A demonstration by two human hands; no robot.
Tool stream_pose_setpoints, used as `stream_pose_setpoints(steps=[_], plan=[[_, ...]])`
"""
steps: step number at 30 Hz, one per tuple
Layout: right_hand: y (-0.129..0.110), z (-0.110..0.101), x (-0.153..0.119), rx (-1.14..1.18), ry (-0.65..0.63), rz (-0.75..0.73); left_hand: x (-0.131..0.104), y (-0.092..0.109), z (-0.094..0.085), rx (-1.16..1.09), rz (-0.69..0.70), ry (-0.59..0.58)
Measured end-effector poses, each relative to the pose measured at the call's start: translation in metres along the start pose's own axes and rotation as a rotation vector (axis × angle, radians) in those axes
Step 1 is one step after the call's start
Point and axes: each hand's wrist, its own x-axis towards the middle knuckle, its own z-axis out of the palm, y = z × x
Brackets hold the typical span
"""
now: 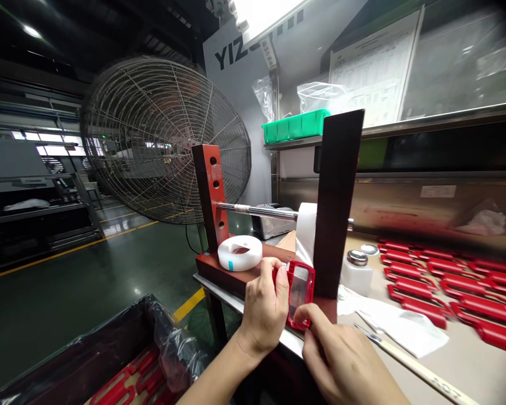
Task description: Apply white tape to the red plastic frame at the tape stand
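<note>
A person's left hand (263,304) pinches the upper left side of a red frame (299,289) while the right hand (341,351) grips its lower edge, before a stand (207,197) whose dark upright (338,197) partly blocks a white roll (306,225). A tape ring (241,262) lies on the stand's base. A bottle (356,278) and red parts (468,287) crowd the tabletop (489,377) at right; a large fan (164,135) looms behind, a lined bin (122,332) below.
</note>
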Motion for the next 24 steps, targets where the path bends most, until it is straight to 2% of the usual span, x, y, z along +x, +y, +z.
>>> stream_pose_setpoints(steps=[4,12,20,24], plan=[[0.002,0.001,0.000,-0.105,0.020,-0.037,0.000,0.000,0.000,0.010,0.011,0.005],[-0.002,-0.011,0.008,-0.192,0.126,-0.126,0.001,-0.002,0.000,0.068,0.045,0.013],[0.000,-0.008,0.011,-0.333,0.159,-0.163,-0.002,0.000,-0.001,0.043,0.043,0.005],[0.005,-0.011,0.006,-0.325,0.201,-0.187,-0.002,0.000,0.000,0.031,0.032,0.011]])
